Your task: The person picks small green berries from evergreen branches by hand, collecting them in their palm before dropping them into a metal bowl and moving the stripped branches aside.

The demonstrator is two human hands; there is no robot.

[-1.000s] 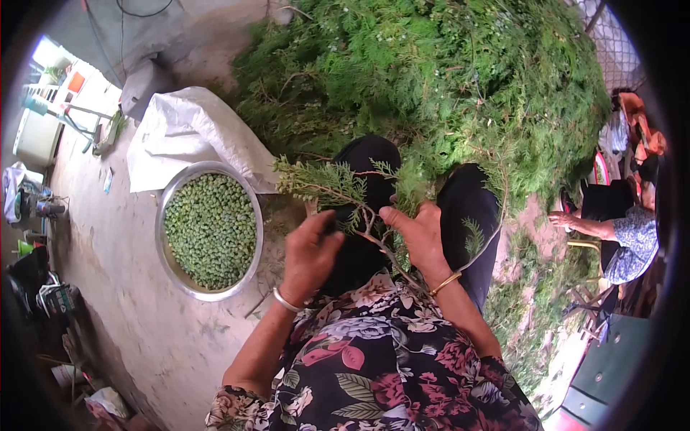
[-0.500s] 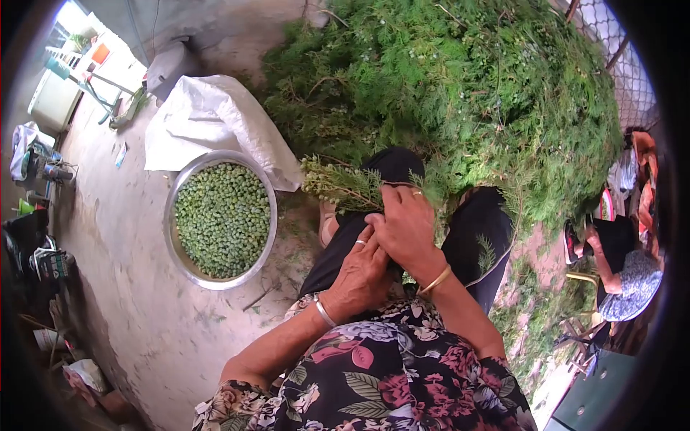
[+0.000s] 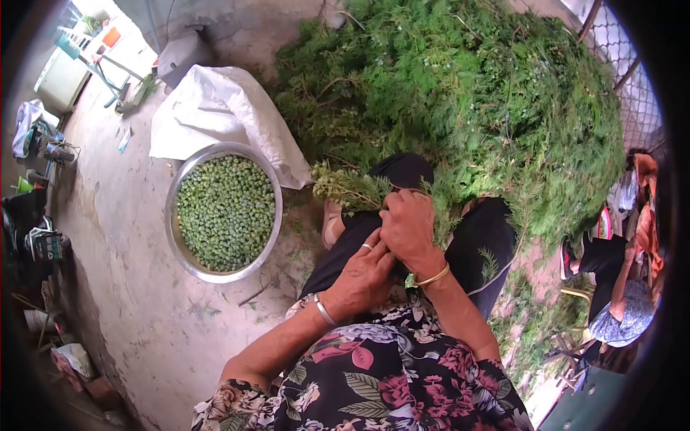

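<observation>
Over my lap, my right hand point(image 3: 411, 224) is closed round a leafy green sprig point(image 3: 352, 188) whose cone-laden end points left. My left hand point(image 3: 365, 274) meets it just below, fingers pressed together against the right hand's fingers; whatever they pinch is hidden. To the left of my knee stands a metal basin point(image 3: 274, 237) filled with small green cones point(image 3: 224, 215). Beyond my knees rises a big heap of green branches point(image 3: 460, 86).
A white sack point(image 3: 223, 111) lies behind the basin. At the right, another person point(image 3: 625, 309) sits near the wire mesh point(image 3: 629, 86). Twig scraps point(image 3: 535, 323) litter the floor on the right. Bags and tools line the left wall.
My hands stay together over my lap, with the right fingers more curled in. The view has shifted slightly. The other person's arm at the right has changed position.
</observation>
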